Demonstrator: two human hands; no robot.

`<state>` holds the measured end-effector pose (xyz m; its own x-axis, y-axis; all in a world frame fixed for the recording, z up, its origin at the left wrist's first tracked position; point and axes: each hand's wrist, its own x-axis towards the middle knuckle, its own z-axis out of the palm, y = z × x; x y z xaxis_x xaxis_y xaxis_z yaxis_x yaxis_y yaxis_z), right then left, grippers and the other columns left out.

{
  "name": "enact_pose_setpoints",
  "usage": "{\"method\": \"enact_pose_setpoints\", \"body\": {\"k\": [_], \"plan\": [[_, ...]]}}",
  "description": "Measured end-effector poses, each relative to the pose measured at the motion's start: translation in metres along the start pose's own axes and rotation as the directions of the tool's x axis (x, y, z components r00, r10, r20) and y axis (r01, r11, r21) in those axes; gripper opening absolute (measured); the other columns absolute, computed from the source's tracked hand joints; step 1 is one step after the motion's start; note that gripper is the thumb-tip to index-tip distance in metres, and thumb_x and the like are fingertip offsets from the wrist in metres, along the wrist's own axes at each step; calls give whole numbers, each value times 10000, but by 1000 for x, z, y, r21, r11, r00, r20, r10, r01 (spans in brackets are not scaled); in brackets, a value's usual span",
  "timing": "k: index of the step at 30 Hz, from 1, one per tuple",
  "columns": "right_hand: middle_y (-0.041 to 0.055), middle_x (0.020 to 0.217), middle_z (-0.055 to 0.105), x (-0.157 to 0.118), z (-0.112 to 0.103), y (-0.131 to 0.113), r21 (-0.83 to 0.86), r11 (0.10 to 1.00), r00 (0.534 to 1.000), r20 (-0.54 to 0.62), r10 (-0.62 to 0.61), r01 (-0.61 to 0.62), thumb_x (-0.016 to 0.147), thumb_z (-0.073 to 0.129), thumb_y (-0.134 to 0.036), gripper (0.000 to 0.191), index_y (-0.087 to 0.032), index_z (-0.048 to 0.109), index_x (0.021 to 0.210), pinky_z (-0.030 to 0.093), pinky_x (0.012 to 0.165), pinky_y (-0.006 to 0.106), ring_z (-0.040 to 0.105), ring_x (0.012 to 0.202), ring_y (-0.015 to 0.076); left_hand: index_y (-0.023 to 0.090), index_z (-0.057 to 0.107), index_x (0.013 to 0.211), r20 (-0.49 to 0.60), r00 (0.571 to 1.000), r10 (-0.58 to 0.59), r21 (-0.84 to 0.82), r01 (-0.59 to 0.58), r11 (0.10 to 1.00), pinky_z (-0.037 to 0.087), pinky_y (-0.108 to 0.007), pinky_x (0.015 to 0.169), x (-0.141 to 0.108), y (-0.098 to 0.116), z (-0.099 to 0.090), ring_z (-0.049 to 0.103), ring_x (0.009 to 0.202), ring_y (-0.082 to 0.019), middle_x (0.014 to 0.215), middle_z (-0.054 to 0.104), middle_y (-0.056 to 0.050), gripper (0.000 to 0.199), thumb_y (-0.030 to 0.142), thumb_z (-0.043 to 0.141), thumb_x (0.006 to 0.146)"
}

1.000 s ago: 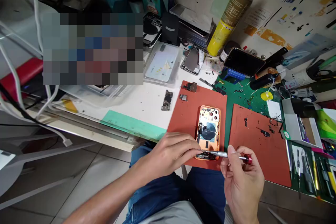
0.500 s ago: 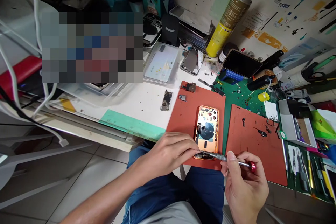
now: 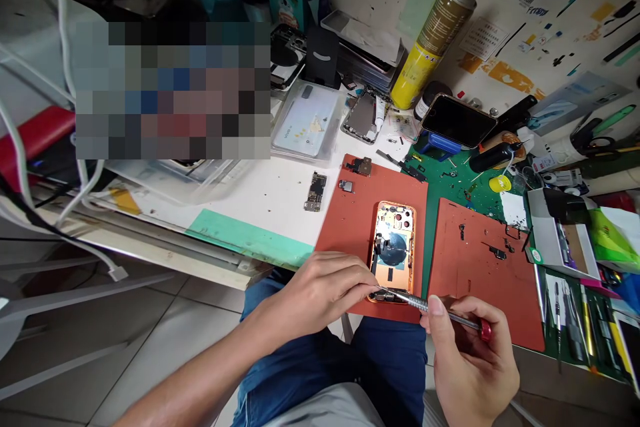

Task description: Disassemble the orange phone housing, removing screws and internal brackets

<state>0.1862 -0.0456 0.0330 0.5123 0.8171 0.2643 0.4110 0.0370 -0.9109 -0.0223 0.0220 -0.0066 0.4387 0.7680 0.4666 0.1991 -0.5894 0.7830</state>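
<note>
Your left hand (image 3: 320, 297) is curled and narrow, its fingertips (image 3: 367, 285) at the lower end of an orange iPhone-style housing (image 3: 393, 250); whether it grips the housing, the picture can't tell you. Your right hand (image 3: 473, 363) holds a precision screwdriver (image 3: 440, 310) with a red cap, pinched between thumb and fingers, its tip down among small dark parts inside that same lower end, just beside your left fingertips.

The housing lies flat and open, with its inside facing up, on a terracotta silicone mat (image 3: 345, 240) at the desk's (image 3: 260, 190) front edge, above your knees. A bare logic board (image 3: 315, 191) lies on the white desk just left of that mat. A second terracotta mat (image 3: 483, 287), scattered with small parts, lies to the right. Farther back stand a yellow-and-gold spray can (image 3: 435, 40) and a dark-screened phone (image 3: 457, 120) propped on a blue stand.
</note>
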Motion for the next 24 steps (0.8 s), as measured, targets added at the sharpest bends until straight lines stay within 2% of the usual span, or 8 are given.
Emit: {"method": "enact_pose_setpoints", "body": {"k": [5, 11, 12, 15, 17, 20, 22, 24], "plan": [[-5, 787, 762, -1, -4, 2, 9, 988, 986, 69, -154, 154, 828, 910, -205, 249, -208, 700, 962, 674, 643, 239, 780, 621, 169, 176, 742, 1064, 10, 1000, 3, 18, -3, 1000, 608, -283, 722, 0, 0, -1, 745, 808, -137, 946, 798, -37, 139, 178, 607, 1091], [-12, 819, 762, 2, -6, 2, 33, 982, 976, 114, -187, 184, 831, 898, -168, 254, -211, 710, 996, 683, 658, 227, 785, 639, 159, 175, 728, 1069, 25, 1000, -4, 6, 4, 1000, 577, -275, 724, 1, 1, -1, 722, 800, -131, 956, 790, -25, 70, 165, 658, 1065], [-11, 820, 761, 2, -7, 2, 28, 982, 976, 111, -189, 187, 829, 902, -168, 257, -210, 710, 996, 683, 651, 230, 782, 632, 160, 175, 721, 1088, 30, 1000, -7, 3, 7, 1000, 565, -273, 714, 0, 1, -1, 711, 786, -130, 948, 782, -21, 51, 189, 682, 1057], [-8, 823, 765, 3, -13, -1, -22, 973, 969, 96, -225, 229, 823, 906, -158, 271, -207, 714, 1007, 684, 655, 249, 771, 624, 159, 178, 700, 1139, 67, 997, -28, -6, 29, 1000, 537, -265, 679, -1, 0, -5, 683, 758, -126, 943, 758, -13, 195, 319, 758, 1016], [-4, 814, 770, 6, -18, -4, -78, 947, 946, 117, -303, 313, 830, 899, -158, 263, -210, 718, 1013, 673, 630, 258, 754, 609, 158, 179, 689, 1140, 115, 993, -36, -20, 39, 999, 542, -265, 701, -2, -2, -7, 690, 797, -129, 984, 752, -16, 250, 368, 774, 1000], [-12, 767, 770, 12, -27, -9, -175, 862, 871, 229, -434, 475, 857, 879, -176, 236, -218, 709, 1016, 614, 519, 237, 720, 547, 147, 179, 681, 1148, 174, 985, -20, 1, 20, 1000, 554, -282, 743, -4, -5, -10, 697, 850, -145, 1019, 727, -27, 239, 374, 744, 1024], [-34, 719, 756, 16, -31, -11, -252, 800, 829, 312, -465, 544, 871, 876, -188, 232, -223, 696, 1012, 550, 447, 205, 697, 498, 127, 180, 682, 1167, 195, 981, 0, 42, -9, 999, 559, -293, 746, -4, -7, -9, 693, 855, -157, 1022, 709, -35, 226, 367, 714, 1045], [-53, 680, 739, 19, -33, -11, -333, 753, 815, 353, -459, 568, 886, 880, -218, 228, -223, 682, 999, 491, 403, 186, 665, 447, 101, 180, 682, 1195, 202, 979, 26, 77, -43, 996, 568, -303, 763, -3, -8, -9, 691, 866, -166, 1038, 701, -45, 207, 339, 687, 1063]]}}
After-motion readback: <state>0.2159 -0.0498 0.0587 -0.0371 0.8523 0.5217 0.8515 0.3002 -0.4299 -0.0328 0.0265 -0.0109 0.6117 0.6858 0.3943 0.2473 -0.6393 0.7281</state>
